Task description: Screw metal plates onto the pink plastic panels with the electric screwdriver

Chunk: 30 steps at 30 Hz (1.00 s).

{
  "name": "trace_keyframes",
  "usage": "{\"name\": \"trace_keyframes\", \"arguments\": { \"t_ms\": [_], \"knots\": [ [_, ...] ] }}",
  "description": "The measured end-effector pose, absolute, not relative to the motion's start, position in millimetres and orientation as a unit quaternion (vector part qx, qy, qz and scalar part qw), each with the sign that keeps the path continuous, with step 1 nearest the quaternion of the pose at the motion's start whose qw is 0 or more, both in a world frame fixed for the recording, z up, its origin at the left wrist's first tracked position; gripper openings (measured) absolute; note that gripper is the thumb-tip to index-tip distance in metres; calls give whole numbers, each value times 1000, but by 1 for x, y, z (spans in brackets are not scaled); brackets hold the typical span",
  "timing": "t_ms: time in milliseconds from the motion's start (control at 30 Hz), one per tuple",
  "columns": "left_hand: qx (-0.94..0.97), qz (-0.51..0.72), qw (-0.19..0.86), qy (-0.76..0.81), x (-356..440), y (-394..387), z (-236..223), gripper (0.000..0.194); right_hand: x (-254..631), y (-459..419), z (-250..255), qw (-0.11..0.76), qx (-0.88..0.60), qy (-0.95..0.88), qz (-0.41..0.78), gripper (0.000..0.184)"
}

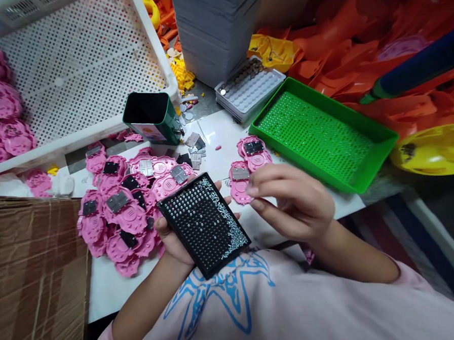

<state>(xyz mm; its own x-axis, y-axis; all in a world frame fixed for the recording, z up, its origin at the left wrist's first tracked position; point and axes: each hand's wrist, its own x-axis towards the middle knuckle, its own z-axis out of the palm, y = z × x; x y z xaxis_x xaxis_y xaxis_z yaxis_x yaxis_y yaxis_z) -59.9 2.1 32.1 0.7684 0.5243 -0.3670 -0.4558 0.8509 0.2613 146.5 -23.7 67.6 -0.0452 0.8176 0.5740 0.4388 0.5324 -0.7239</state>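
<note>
My left hand (174, 242) holds a black perforated screw tray (200, 232) from below, tilted in front of my shirt. Small silver screws stand in many of its holes, and loose ones are heaped along its right side. My right hand (295, 202) is pinched just right of the tray; whatever is between its fingertips, if anything, is too small to make out. Behind those fingertips lie two pink scalloped plastic parts (257, 161), each with a small plate on it. More pink parts (124, 208) with black or grey plates are piled to the left of the tray.
A green perforated tray (368, 178) stands at right, beside stacked grey trays (242, 106). A dark green tin (152, 136) stands near loose metal plates (196, 149). A white crate (95, 123) is behind, a cardboard box (34, 271) at left. Orange plastic parts (330, 37) fill the back right.
</note>
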Motion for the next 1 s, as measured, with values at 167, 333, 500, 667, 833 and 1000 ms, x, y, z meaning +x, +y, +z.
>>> {"name": "trace_keyframes", "arguments": {
  "t_ms": [167,333,500,667,833,1000],
  "knots": [
    [29,252,956,146,-61,4,36,95,166,-61,42,339,-406,-820,219,12],
    [29,252,956,150,-60,4,36,100,169,-90,19,242,-432,-837,234,15],
    [41,248,953,169,-60,4,36,101,166,-90,13,197,-435,-843,246,16],
    [47,260,949,173,-61,3,37,99,162,-87,10,165,-433,-853,241,16],
    [57,284,939,187,-62,0,33,98,159,-90,7,141,-444,-855,229,16],
    [51,278,945,168,-63,1,34,96,160,-88,13,172,-449,-844,238,17]
  ]
}}
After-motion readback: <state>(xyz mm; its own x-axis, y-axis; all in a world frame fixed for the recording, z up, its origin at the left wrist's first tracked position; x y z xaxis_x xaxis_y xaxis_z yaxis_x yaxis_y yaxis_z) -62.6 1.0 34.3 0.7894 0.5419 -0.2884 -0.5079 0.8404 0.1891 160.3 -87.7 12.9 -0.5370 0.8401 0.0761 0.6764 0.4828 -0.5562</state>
